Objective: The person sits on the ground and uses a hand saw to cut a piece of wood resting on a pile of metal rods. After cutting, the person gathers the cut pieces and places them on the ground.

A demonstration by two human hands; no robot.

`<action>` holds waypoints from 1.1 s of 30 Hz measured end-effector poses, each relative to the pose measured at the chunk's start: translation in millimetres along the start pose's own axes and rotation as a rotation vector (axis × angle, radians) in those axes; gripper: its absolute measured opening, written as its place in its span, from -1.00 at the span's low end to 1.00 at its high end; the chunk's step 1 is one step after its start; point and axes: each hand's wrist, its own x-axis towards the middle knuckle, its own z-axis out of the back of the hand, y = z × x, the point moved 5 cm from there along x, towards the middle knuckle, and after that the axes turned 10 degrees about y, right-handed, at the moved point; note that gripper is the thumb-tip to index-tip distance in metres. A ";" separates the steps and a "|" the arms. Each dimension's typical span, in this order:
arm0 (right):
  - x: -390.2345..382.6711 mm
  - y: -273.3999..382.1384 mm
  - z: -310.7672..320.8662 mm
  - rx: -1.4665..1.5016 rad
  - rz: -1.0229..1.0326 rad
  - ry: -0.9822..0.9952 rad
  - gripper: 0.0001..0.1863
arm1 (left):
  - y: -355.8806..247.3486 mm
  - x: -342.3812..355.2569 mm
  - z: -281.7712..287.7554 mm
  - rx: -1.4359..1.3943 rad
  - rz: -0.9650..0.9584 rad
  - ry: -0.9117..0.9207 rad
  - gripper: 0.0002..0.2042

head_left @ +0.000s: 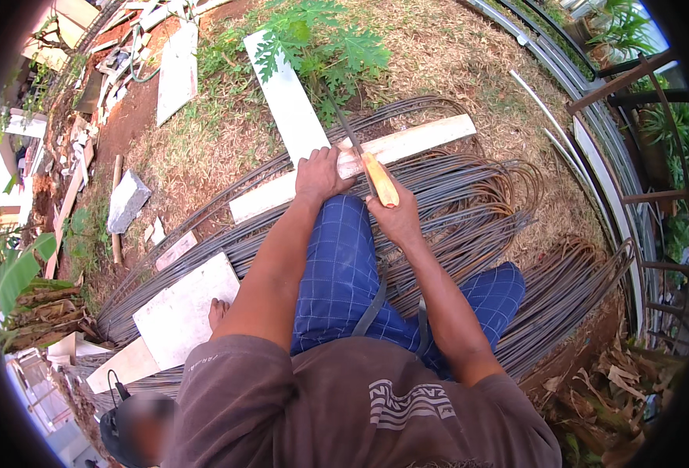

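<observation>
My right hand is wrapped round the yellowish wooden handle of a handsaw. Its narrow dark blade points up and away, crossing a pale wooden plank. My left hand presses down where a long white board meets the plank, its fingers curled over the edge. The plank lies crosswise above long bundles of steel rods, just beyond my knee in blue checked trousers. Whether the blade has cut into the wood cannot be made out.
A white panel lies at left on the rods, with a bare foot on it. Bottom left, a person in a dark cap is close by. A leafy green plant overhangs the board's far end. Metal rails curve along the right.
</observation>
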 end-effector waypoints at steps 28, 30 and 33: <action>6.7 5.8 4.2 0.019 -0.226 0.128 -0.25 | 1.9 -6.6 -1.8 0.009 0.023 0.013 -0.24; -25.8 -6.9 -4.1 0.090 -0.130 0.044 -0.23 | -2.9 -10.7 -3.5 0.084 -0.093 0.021 -0.23; -38.1 -10.1 -0.3 0.204 -0.215 0.085 -0.22 | -6.4 -10.5 -4.6 0.094 -0.105 0.078 -0.25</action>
